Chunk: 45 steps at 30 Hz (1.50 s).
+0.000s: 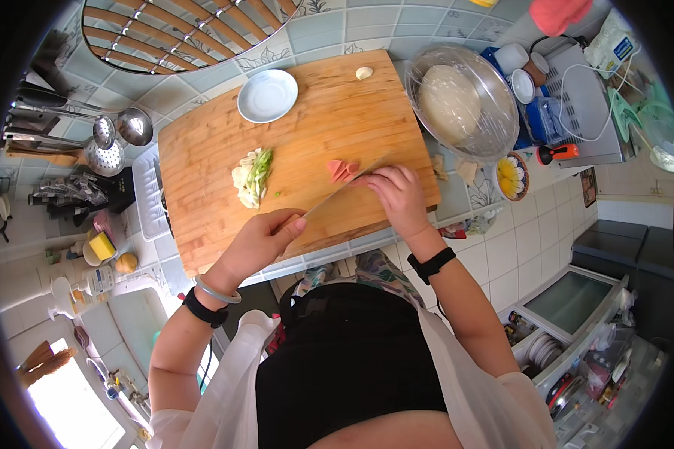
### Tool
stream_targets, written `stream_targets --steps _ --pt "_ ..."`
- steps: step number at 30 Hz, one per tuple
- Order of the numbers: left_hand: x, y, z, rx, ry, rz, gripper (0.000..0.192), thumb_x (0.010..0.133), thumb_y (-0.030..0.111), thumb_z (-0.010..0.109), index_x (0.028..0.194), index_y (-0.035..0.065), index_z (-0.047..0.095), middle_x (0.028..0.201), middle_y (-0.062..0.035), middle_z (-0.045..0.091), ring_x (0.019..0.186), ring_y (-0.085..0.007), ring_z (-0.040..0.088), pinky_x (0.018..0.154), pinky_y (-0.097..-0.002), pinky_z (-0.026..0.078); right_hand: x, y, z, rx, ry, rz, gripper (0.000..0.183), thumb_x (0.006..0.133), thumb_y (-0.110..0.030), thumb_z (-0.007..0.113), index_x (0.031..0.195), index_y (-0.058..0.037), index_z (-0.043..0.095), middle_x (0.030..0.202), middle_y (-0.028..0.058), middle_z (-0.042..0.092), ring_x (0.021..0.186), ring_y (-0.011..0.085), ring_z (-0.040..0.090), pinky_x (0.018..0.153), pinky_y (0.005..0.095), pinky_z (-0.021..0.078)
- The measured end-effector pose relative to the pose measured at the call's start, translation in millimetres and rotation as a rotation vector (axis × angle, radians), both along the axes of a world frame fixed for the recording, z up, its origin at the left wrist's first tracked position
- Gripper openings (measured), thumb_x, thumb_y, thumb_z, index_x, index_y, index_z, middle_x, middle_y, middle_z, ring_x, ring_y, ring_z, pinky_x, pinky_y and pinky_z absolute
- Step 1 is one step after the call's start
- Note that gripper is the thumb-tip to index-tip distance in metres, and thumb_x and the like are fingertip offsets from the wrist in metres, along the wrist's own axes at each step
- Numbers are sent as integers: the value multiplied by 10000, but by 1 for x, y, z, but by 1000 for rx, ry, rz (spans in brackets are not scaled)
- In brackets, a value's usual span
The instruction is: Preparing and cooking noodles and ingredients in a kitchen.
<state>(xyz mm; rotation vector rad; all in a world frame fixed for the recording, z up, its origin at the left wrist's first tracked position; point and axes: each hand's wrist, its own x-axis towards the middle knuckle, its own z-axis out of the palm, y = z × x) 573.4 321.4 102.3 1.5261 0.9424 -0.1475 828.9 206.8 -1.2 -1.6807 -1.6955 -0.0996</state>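
Observation:
My left hand [261,238] grips the handle of a kitchen knife [334,193]; its thin blade, seen nearly edge-on, slants across the wooden cutting board [208,224]. Against the blade's far side lie several pink slices [340,169], which look like ham sausage. The fingertips of my right hand [396,193] press on a pink piece beside the blade, mostly hidden under them. Left of the slices is a pile of chopped scallion [253,177], white and green. A small pale plate [268,96] sits near the board's back edge, and a peeled garlic clove [364,73] at the back right.
A metal bowl [508,120] of dough under plastic film stands right of the board. Beyond it are a flower-patterned bowl [511,176] and an orange-black flashlight [558,153]. Ladles [135,126] hang at left above a white tray [146,196]. A slatted wooden rack [180,33] overhangs the back left.

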Motion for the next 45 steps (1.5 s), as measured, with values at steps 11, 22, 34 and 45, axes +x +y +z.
stream_targets --steps 11,22,34,45 --pt "-2 4 22 -19 20 -41 452 1001 349 573 1249 -28 602 674 18 492 598 -60 415 554 -244 374 0 -3 -3 -11 11 -5 120 803 -78 695 920 -72 670 961 46 625 931 282 567 825 401 459" --pt "9 -3 -4 -165 8 99 467 1004 388 556 1253 -3 615 633 30 473 555 -49 412 512 -239 356 1 -1 2 15 7 -16 158 760 -54 713 909 -73 667 938 49 590 891 268 557 793 380 475" --pt "11 -5 26 -83 43 -5 444 1004 362 564 1234 -14 618 649 28 493 568 -56 429 526 -241 379 0 -5 -4 -6 56 -48 138 808 -60 690 943 -67 657 986 56 610 924 283 554 821 389 463" --pt "25 -14 -3 -14 -18 19 461 1001 385 560 1260 7 606 636 34 473 545 -56 410 507 -234 365 8 -9 14 -1 -57 -119 196 755 -88 734 939 -101 670 973 28 604 958 263 561 805 387 468"
